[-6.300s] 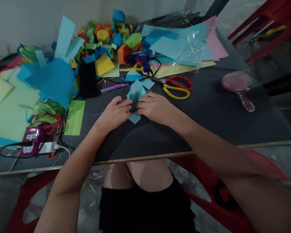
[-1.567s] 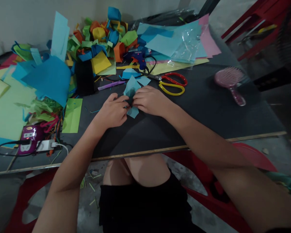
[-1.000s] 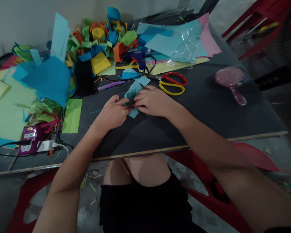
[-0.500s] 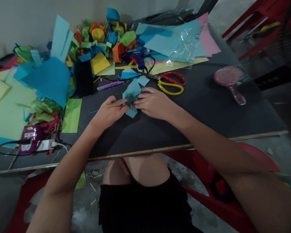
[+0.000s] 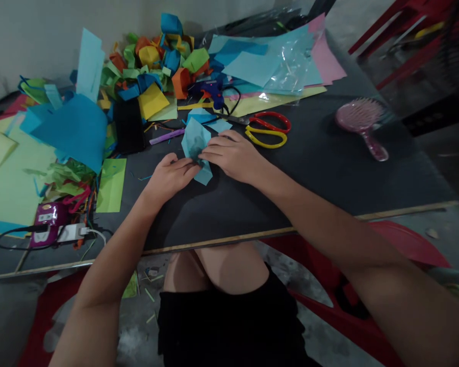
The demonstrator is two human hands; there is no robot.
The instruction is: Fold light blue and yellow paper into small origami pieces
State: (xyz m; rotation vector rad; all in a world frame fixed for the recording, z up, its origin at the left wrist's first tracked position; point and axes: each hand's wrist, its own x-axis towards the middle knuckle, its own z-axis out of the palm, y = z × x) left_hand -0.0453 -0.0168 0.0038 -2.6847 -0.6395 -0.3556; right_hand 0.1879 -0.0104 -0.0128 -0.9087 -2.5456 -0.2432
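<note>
A light blue piece of folded paper (image 5: 196, 136) is on the dark table between my two hands. My left hand (image 5: 171, 177) has its fingertips closed on the lower left side of the paper. From the right, my right hand (image 5: 232, 157) grips the middle of it, with bent fingers close to the left fingertips. The fingers hide part of the folds. Just behind the right hand lie scissors (image 5: 270, 138) with one red and one yellow handle. Small blue paper pieces (image 5: 222, 126) rest near the blades.
Behind are a heap of folded coloured paper (image 5: 149, 55), a blue glue gun (image 5: 212, 89) and blue sheets (image 5: 252, 69) under clear plastic. A black phone (image 5: 128, 127) and purple pen (image 5: 166, 136) lie left. A pink hairbrush (image 5: 357, 117) is right, a purple power socket (image 5: 48, 219) front left.
The paper has turned and tilted slightly to the left, showing more of its upper face. Both hands have shifted a little left with it, still gripping it.
</note>
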